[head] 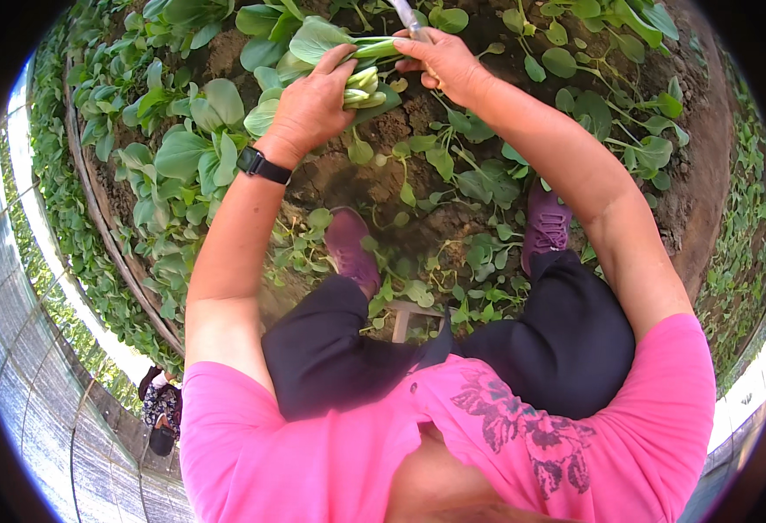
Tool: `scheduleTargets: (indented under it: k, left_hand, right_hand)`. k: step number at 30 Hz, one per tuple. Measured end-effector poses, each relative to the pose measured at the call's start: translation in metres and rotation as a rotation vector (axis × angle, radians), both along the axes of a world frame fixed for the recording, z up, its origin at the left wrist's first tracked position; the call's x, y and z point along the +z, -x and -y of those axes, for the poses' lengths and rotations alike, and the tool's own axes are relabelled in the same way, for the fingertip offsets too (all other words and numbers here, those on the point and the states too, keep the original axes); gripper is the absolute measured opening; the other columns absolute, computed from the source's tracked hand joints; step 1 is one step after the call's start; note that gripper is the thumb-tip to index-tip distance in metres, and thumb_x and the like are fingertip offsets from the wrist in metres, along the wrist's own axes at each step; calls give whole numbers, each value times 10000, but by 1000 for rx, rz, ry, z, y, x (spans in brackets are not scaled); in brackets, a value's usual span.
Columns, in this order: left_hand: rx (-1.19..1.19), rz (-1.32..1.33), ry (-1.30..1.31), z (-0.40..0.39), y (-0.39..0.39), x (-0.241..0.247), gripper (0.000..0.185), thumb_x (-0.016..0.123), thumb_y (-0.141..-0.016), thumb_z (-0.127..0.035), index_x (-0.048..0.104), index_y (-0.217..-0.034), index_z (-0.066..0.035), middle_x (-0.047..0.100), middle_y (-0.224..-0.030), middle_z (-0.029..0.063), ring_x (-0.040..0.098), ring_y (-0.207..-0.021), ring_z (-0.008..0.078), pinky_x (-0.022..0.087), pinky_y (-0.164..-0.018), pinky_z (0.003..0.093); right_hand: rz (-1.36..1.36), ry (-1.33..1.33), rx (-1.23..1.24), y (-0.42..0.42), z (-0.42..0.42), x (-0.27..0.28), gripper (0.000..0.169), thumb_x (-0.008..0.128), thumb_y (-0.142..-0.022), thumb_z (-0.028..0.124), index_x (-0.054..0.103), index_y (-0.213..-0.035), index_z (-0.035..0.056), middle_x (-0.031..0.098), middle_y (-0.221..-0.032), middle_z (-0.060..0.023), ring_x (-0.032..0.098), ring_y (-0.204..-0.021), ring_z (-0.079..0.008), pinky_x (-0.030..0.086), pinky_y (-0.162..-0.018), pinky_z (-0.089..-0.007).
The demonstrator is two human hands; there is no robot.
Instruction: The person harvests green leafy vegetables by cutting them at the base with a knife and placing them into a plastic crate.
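My left hand (314,104), with a dark watch on its wrist, is closed around a bunch of bok choy (362,91). The pale cut stalk ends stick out towards the right, and broad green leaves spread out on the left. In my right hand (445,65) is a knife (404,12), its pale blade angled up and away past the top edge of the picture. The thumb of that hand touches the stalks of another bok choy plant (377,47), which lies against my left fingers. My right palm hides most of the knife's handle.
Rows of bok choy (183,153) grow on the left, with sparser plants (592,114) on the right. My purple shoes (351,248) stand among small seedlings. Part of a stool frame (415,310) shows between my legs. Another person (160,408) is at the far left beside netting (36,327).
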State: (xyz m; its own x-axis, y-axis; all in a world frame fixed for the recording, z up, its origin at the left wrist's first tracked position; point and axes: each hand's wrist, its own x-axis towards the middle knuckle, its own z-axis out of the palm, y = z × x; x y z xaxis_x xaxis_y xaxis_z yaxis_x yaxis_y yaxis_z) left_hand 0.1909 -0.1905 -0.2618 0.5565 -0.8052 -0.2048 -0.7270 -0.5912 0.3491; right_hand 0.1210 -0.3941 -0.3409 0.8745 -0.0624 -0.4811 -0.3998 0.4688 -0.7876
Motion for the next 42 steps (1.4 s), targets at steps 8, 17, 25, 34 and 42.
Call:
scheduleTargets:
  k: [8,17,25,34,42]
  left_hand:
    - [361,-995,475,-34,15,70,649,720,-702,-27,481,-1305,4,592,-1163,89,595,-1035,187,463,-943,307]
    - [723,-1196,385,-93,9,-12,396,659,-849,-229,565,-1180,-34,634,-1010,37,606,-868,132,497,-773,280]
    - [522,-1508,338,-18,44,-22,580,663,-858,-416,488,-1273,-51,616,-1111,52,599,-993,128,486,-867,278]
    - [556,-1530,327,-17,73,-22,575,688,-830,-275,443,-1303,-58,569,-1147,72,586,-1003,154,500,-881,311]
    - [616,-1632,321,-19,72,-21,543,668,-809,-196,456,-1280,-29,600,-1071,89,613,-941,178,508,-884,326]
  right_hand:
    - [-21,-374,-50,27,83,-22,177,655,-885,153,584,-1002,41,522,-806,42,456,-595,-6,279,-369,-134]
    - [-34,-98,622,26,58,60,164,682,-821,207,627,-888,68,627,-704,-51,508,-482,-68,327,-398,-188]
    - [-190,225,543,30,-6,60,179,649,-819,160,660,-753,-7,620,-592,-102,481,-391,-137,324,-355,-276]
    - [-156,353,614,41,-9,55,251,700,-793,230,647,-683,10,598,-557,-69,514,-419,-147,379,-384,-278]
    - [-183,182,655,47,-5,57,187,698,-808,192,596,-735,53,561,-581,-22,459,-417,-97,337,-370,-239]
